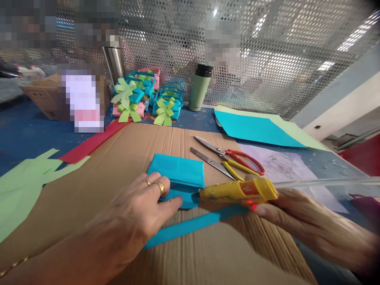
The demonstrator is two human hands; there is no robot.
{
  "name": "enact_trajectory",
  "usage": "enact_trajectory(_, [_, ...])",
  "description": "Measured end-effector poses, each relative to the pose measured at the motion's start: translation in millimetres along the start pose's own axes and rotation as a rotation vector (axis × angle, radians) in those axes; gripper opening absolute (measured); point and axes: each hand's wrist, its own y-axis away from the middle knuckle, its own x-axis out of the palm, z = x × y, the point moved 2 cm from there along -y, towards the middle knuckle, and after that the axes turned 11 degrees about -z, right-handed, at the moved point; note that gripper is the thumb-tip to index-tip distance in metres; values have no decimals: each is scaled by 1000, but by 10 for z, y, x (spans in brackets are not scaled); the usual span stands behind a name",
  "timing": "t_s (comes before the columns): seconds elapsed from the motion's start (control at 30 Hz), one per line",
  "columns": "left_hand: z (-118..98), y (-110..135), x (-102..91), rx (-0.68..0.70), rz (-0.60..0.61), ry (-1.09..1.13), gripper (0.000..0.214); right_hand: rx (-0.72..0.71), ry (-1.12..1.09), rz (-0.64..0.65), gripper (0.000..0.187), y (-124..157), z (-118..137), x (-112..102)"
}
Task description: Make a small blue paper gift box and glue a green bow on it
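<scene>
The left hand [145,202], half open, pins a folded blue paper [178,168] to cardboard [103,174]; the right hand [285,206] grips a glue gun [237,190], tip at the flap [189,200]. Folding looks mostly done, gluing unfinished, a strip [190,228] seemingly unattached.

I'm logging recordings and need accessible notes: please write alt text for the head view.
The right hand holds a yellow glue gun, its tip at a folded blue paper piece under the left hand, on cardboard. Scissors lie nearby; paper baskets with green bows sit beyond.
</scene>
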Motion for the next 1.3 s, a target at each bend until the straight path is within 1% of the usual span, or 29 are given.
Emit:
enact_trajectory(0.1, [2,14,-19,125,-34,-19,24,-9,-7,-17,47,21,3,4])
enact_trajectory(0.17, [-5,10,-34,159,-58,-32,24,-4,-2,-14,47,36,-28,5])
enact_trajectory(0.3, [-13,-12,-46,88,-48,-35,21,29,32,6,49,51,-117,5])
enact_trajectory(0.37, [-27,-18,-46,101,-36,-36,22,39,43,12,50,49,-134,6])
enact_trajectory(0.5, [-46,-22,-47,160,-48,-67,23,39,32,37,50,49,-98,16])
enact_trajectory(0.63, [-12,-14,-30,116,-47,-12,22,53,48,27,52,65,-60,19])
enact_trajectory(0.73, [19,1,-11,78,-19,12,27,37,52,22,51,58,-38,7])
enact_trajectory(0.83, [18,10,-10,130,-18,-40,26,23,53,33,49,32,-18,-8])
enact_trajectory(0.9, [6,15,-21,191,-48,-71,25,19,51,33,48,15,-11,-14])
enact_trajectory(0.97, [2,21,-30,225,-73,-73,26,18,44,26,48,5,-3,-12])
enact_trajectory(1.23, [13,20,-12,215,-73,-44,27,-43,12,8,45,-19,114,-17])
enact_trajectory(1.3, [23,14,5,178,-80,-31,25,-59,-3,8,45,-22,138,-34])
